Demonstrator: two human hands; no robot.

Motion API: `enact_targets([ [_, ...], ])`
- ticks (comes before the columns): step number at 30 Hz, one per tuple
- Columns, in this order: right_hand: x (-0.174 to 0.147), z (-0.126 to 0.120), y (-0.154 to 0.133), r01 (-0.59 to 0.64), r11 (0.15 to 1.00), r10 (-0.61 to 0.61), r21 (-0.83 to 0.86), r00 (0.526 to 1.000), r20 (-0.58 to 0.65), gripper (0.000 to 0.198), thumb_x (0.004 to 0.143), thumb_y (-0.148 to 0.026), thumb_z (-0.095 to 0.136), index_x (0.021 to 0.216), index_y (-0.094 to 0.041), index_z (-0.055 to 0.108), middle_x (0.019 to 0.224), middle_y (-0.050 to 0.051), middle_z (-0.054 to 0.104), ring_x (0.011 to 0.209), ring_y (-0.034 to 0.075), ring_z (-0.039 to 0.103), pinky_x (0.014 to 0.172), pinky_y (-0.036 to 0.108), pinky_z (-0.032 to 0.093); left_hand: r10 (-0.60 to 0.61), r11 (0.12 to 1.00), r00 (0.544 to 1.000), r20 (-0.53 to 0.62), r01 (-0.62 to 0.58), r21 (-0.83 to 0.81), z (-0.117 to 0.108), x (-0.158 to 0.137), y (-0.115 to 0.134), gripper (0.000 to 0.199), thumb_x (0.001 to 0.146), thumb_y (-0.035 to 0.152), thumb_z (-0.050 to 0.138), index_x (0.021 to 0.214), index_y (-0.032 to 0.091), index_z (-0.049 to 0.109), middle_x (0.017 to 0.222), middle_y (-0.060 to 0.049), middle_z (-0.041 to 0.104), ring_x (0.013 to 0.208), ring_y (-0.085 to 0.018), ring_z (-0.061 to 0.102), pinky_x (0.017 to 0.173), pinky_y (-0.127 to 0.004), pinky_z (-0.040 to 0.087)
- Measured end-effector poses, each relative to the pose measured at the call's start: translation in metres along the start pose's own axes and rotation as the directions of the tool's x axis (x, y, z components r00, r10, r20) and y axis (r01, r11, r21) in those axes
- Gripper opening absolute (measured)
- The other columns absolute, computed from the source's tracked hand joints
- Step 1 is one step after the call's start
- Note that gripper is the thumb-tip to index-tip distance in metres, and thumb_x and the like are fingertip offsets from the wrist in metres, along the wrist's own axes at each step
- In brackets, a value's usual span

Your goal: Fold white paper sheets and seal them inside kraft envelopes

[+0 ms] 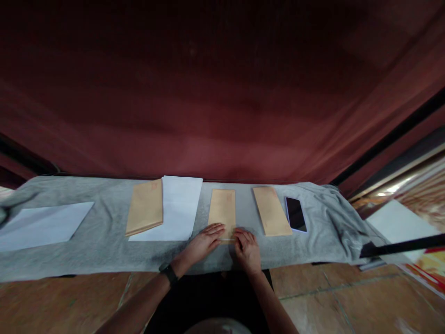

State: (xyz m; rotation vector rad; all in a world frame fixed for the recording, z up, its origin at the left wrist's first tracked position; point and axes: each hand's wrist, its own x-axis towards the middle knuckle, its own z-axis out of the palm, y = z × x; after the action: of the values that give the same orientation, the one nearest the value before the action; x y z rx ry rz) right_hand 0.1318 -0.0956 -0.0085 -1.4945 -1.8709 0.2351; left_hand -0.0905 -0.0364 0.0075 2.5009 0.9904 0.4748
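The brown envelope [221, 208] lies flat between and beneath both grips, its near end under the fingers and its longer part running out ahead of them. The left grip [212, 235] rests palm down, fingers together and stretched across the left side of the envelope; the right grip [246, 246] bends its fingers onto the right edge, just across from the left fingertips. Whether either one pinches paper or only presses, I cannot tell, since the thumbs are not clear. A thin pale strip [227, 240] shows between the two grips near that end, too small to tell as a fold or a sheet.

For clean work here, the left grip is best used as a steady weight, while the right one runs lightly along the near end, square to the long edges. Even, flat pressure should suit thin paper better than fingertip force, which could crease it. The soft gray cloth on the surface [107, 255] under the grips probably gives a little, so short strokes seem safer than long drags.

Room to work matters too: white sheets [179, 208] lie just left of the left grip with a brown stack [145, 206] overlapping them, and another brown envelope pile [273, 211] and a phone [296, 214] sit to the right of the right grip, so elbows and sleeves should pass clear.
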Motion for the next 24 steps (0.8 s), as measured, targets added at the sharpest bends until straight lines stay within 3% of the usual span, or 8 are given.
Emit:
enact_targets([
  [12,0.001,-0.001,0.0,0.001,1.0,-0.001,0.0,1.0,-0.01,0.026,0.091,-0.014,0.049,0.106,-0.023,0.069,0.112,0.006,0.072,0.103,0.021,0.064,0.094,0.037,0.046,0.024,0.997,0.999,0.046,-0.027,0.068,0.011,-0.003,-0.015,0.042,0.097,0.013,0.047,0.137,0.022,0.055,0.148,-0.005,0.053,0.14,-0.014,0.045,0.116,-0.035,0.042],
  [19,0.0,0.001,0.001,0.005,1.0,-0.005,-0.006,1.0,-0.013,0.029,0.091,-0.015,0.047,0.107,-0.023,0.069,0.111,0.006,0.072,0.103,0.021,0.064,0.095,0.038,0.046,0.002,0.989,0.995,0.103,-0.017,0.145,0.012,-0.015,-0.02,0.064,0.091,-0.003,0.031,0.146,0.026,0.045,0.156,-0.001,0.042,0.145,-0.01,0.036,0.121,-0.032,0.034],
  [24,-0.001,0.001,0.002,0.004,1.0,-0.004,0.006,1.0,-0.005,0.03,0.09,-0.013,0.047,0.109,-0.023,0.069,0.113,0.006,0.072,0.104,0.021,0.064,0.095,0.038,0.045,0.05,0.97,0.993,0.109,-0.075,0.232,0.012,-0.018,-0.02,0.062,0.091,-0.003,0.032,0.146,0.025,0.042,0.157,-0.003,0.042,0.146,-0.011,0.034,0.12,-0.032,0.034],
])
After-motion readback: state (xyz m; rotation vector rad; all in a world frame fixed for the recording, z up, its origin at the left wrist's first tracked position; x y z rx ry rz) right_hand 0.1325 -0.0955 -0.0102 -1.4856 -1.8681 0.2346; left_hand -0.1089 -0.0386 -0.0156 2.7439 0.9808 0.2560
